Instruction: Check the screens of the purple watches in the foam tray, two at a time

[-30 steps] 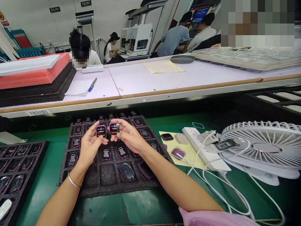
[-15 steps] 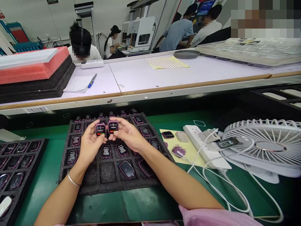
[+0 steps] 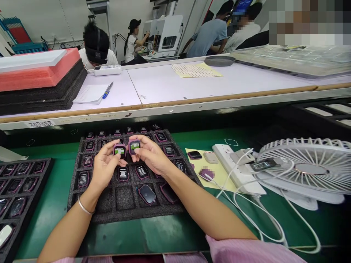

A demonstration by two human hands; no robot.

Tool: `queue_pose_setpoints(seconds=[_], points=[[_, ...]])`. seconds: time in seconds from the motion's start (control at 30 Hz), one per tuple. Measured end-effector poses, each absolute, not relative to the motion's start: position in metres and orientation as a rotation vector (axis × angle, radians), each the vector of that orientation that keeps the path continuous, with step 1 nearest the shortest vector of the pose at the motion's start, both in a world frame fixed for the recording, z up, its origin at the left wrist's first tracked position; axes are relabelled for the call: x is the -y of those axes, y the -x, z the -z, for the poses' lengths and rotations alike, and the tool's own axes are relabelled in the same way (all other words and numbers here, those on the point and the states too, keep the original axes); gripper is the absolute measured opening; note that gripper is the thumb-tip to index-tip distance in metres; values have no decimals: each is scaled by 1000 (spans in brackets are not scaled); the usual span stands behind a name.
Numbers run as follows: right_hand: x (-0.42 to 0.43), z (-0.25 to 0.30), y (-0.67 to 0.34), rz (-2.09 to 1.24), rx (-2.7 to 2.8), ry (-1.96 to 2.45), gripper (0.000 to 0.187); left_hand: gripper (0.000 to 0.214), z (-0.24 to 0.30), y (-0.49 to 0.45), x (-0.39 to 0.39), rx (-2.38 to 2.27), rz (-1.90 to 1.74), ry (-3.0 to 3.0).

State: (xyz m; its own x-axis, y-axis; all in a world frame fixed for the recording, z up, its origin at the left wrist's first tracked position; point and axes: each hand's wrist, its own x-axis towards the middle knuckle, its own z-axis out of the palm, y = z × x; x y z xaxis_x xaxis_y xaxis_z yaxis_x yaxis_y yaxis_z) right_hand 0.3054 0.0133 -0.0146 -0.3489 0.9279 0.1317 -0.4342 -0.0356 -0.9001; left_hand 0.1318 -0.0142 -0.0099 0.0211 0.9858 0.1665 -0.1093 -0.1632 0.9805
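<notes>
Above the black foam tray (image 3: 126,199), each of my hands holds a purple-framed smartwatch body without a strap. My left hand (image 3: 105,166) grips one smartwatch (image 3: 120,151), its thumb on the lower part of the lit screen. Between the fingers and thumb of my right hand (image 3: 150,155) is the other smartwatch (image 3: 134,146), thumb resting near its screen. Both screens show green with pale text. Rows of similar watches (image 3: 123,174) lie in the tray's pockets, most with white text on dark screens. One watch at the front (image 3: 147,194) has a blank screen.
A second foam tray of watches (image 3: 30,184) sits at the left. To the right are a power strip (image 3: 233,168), white cables and a white fan (image 3: 307,168). A raised shelf (image 3: 153,87) runs across the back, carrying foam sheets (image 3: 41,82). Several people work beyond it.
Both watch screens have switched from dark with text and a red-orange mark to green. My hands have moved slightly apart, the right watch shifting a little right.
</notes>
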Motion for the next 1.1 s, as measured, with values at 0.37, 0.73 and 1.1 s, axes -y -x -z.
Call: queue_pose_setpoints(seconds=[0.37,0.73,1.1], points=[[-13,15,-305,-1625,1125,633,34,40,10,-130,14,-980,-1380,-1251],[-12,16,-304,-1633,1126,668,30,38,10,-132,12,-1028,-1399,-1253],[-12,14,-304,-1613,1120,656,33,41,10,-133,13,-1027,-1398,-1253]])
